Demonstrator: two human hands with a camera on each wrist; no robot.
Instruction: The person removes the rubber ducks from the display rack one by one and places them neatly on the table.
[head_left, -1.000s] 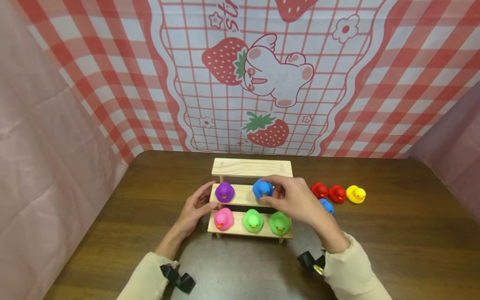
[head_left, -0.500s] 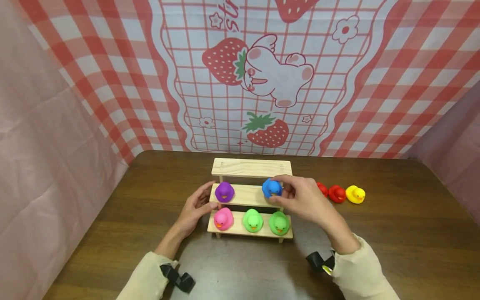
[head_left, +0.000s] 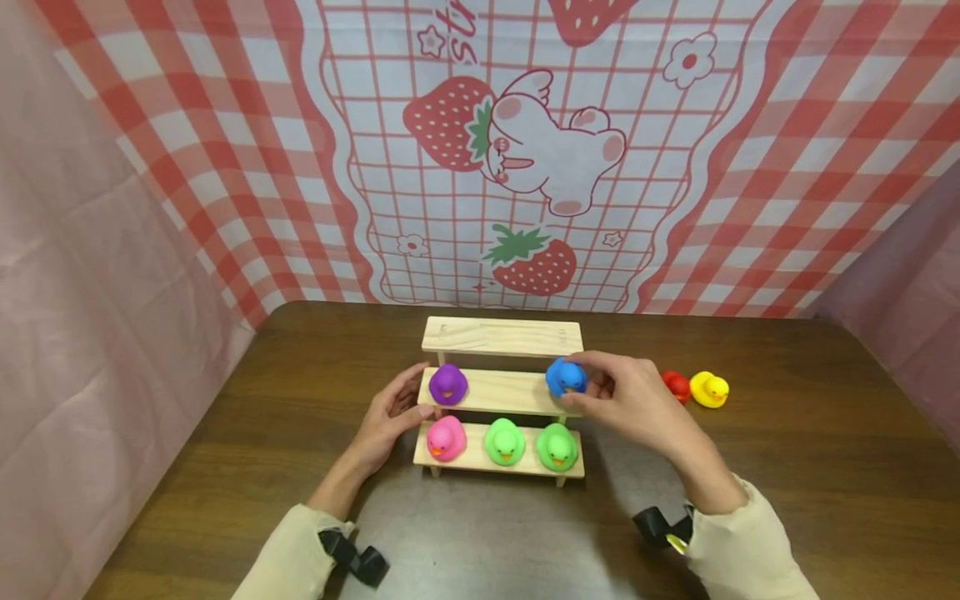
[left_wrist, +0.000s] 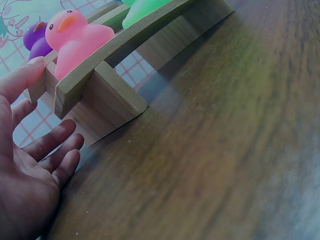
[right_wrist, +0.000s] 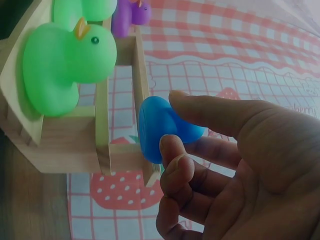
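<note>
A three-tier wooden display rack [head_left: 502,337] stands on the table. My left hand [head_left: 386,425] holds the left end of its middle shelf, thumb at the front edge and index finger at the back; the other fingers [left_wrist: 67,167] hang loosely below. My right hand [head_left: 637,400] pinches a blue rubber duck [head_left: 564,379] between thumb and fingertips at the middle shelf's right end. A purple duck [head_left: 447,384] sits at that shelf's left end. Along the bottom shelf are a pink duck [head_left: 446,438], a light green duck [head_left: 505,442] and a green duck [head_left: 557,447].
On the table right of the rack, a red duck [head_left: 677,386] and a yellow duck [head_left: 709,389] stand beside each other, the red one partly hidden by my right hand. A red-and-white strawberry cloth [head_left: 525,150] hangs behind the table [head_left: 480,533].
My right hand has moved the blue duck rightward along the middle shelf to its right end, now covering another blue duck and a red one on the table. My left hand has stayed put.
</note>
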